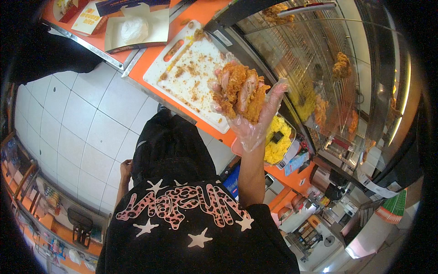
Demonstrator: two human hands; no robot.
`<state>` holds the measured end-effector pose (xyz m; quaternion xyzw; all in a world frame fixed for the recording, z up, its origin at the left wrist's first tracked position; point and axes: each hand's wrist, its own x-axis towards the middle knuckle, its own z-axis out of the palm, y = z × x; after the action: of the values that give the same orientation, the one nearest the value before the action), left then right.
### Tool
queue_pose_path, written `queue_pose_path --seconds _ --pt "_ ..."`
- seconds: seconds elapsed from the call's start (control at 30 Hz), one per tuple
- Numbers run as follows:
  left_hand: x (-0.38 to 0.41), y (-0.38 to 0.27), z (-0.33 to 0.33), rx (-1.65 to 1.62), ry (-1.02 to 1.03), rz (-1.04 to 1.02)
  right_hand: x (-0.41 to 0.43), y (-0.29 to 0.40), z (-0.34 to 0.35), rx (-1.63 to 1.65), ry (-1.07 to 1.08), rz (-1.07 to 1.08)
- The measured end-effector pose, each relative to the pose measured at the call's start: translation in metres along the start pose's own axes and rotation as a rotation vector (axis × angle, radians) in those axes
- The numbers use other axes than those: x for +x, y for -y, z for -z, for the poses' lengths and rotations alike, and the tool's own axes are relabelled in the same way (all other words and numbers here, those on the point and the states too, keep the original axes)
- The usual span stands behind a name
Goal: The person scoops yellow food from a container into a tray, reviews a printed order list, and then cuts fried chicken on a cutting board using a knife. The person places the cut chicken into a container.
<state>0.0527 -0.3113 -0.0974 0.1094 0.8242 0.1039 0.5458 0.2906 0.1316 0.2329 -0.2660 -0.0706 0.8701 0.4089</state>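
My right hand (pixel 253 109), in a clear plastic glove, is raised palm up with sliced breaded fried chicken (pixel 239 89) on it. The cut pieces show pale meat inside, and my fingers curl around their far side. Under and beside that hand lies a white plastic cutting board (pixel 191 75) strewn with brown crumbs and a yellow smear. My left hand (pixel 126 168) hangs low beside my body, partly hidden, apart from the counter. Near my right wrist is a container of yellow crumbly food (pixel 279 140) with a dark block-like piece on top.
A glass warming cabinet (pixel 308 65) with fried chicken on wire racks borders the orange counter (pixel 137 70). An opened carton (pixel 160 27) holds a white wrapped bundle (pixel 134 30); another box (pixel 89 19) is beside it. A person's dark clothing (pixel 51 54) shows at left above the tiled floor (pixel 85 120).
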Motion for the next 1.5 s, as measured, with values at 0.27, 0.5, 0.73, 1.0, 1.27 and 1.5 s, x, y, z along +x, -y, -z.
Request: queue_pose_path --seconds 0.27,0.5,0.73,1.0,1.27,1.5 --pt "-0.008 -0.012 0.002 -0.017 0.01 -0.008 -0.009 -0.007 -0.021 -0.108 -0.085 0.04" --pt "-0.012 -0.016 0.0 -0.01 -0.019 -0.045 -0.001 -0.015 -0.033 -0.173 -0.008 0.01" --pt "-0.001 -0.009 0.002 -0.01 -0.019 -0.092 0.079 -0.014 0.096 -0.569 -0.109 -0.2" --pt "-0.009 0.005 -0.001 -0.105 -0.015 -0.002 0.089 -0.02 0.071 -1.274 -0.43 -0.175" --pt "-0.007 0.009 -0.014 -0.071 -0.035 -0.103 0.073 -0.006 0.097 -1.88 -0.536 0.182" --pt "-0.002 0.004 -0.012 -0.062 -0.046 -0.069 0.058 0.013 0.096 -1.842 -0.502 0.163"
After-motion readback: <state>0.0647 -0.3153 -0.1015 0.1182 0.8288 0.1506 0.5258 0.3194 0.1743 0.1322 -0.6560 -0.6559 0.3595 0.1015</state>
